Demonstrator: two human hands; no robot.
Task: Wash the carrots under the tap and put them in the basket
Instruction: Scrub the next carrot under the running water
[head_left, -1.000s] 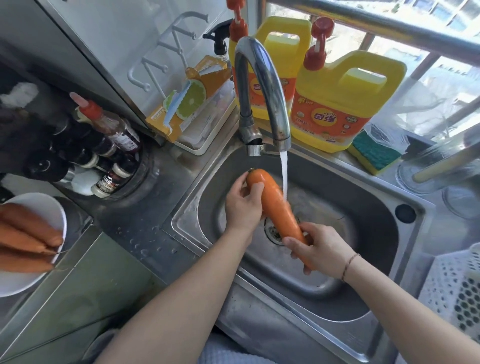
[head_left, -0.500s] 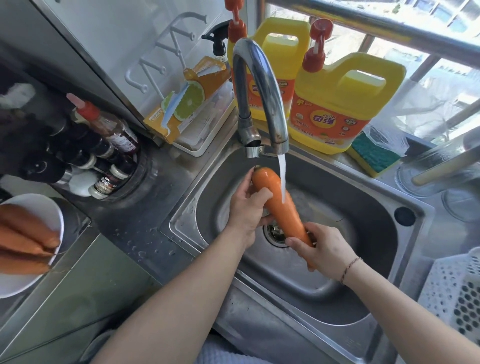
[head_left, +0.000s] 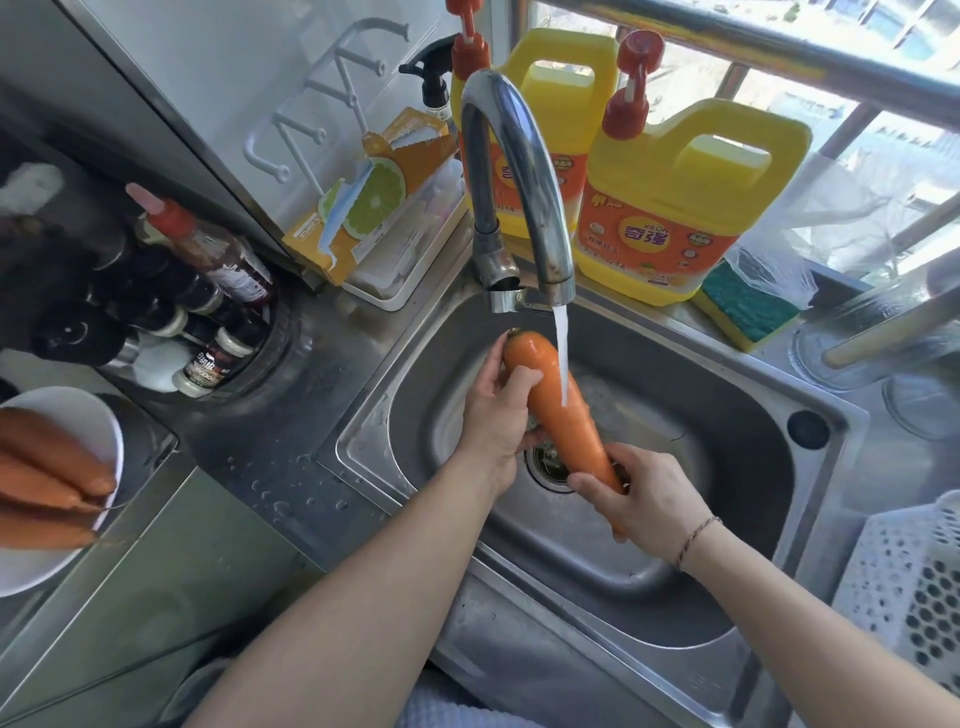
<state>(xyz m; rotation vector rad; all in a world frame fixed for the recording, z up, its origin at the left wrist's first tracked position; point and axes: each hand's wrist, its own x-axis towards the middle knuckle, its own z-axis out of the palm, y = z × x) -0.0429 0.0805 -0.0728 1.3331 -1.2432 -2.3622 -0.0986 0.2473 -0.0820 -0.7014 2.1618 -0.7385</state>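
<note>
A large orange carrot (head_left: 563, 410) slants over the steel sink (head_left: 727, 519), under the running stream from the curved tap (head_left: 519, 171). My left hand (head_left: 496, 415) grips its thick top end. My right hand (head_left: 644, 499) holds the thin lower end above the drain. Water strikes the carrot's middle. Three more carrots (head_left: 47, 478) lie on a white plate (head_left: 67, 561) at the left edge. The white perforated basket (head_left: 909, 587) stands at the right edge, only partly in view.
Two yellow detergent jugs (head_left: 685, 208) and a green-yellow sponge (head_left: 743, 312) stand behind the sink. A rack of sauce bottles (head_left: 197, 291) sits at the left. A white tray with a packaged peeler (head_left: 374, 208) leans by the wall. A glass lid (head_left: 878, 332) lies at the right.
Both hands have shifted the carrot a little, so the stream lands lower on its middle; my left fingers have wrapped further round the top. The tap keeps running.
</note>
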